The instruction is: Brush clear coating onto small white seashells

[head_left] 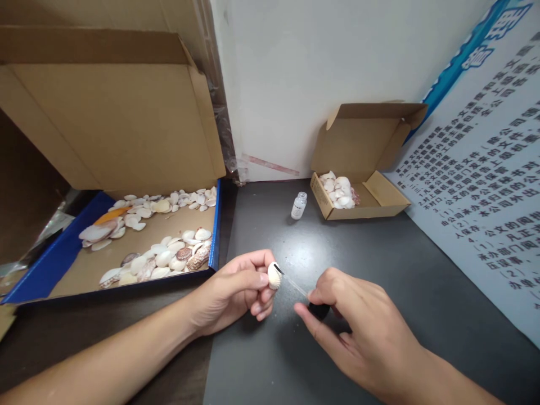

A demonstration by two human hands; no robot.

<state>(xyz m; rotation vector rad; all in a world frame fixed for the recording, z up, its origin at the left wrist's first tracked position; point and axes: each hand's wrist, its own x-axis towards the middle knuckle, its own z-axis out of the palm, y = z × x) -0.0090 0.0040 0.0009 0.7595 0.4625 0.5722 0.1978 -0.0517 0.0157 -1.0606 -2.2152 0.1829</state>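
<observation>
Left hand (238, 287) fingers are pinching a small white shell (274, 275) above the desk (379, 270), in front of the glass bottle (298, 205); right hand (358, 326) fingers are gripping a black-capped brush (310, 301) touching the shell.

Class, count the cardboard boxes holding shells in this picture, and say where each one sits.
2. A large box sits at the left, lid raised. A small box sits at the back right, near the wall.
</observation>
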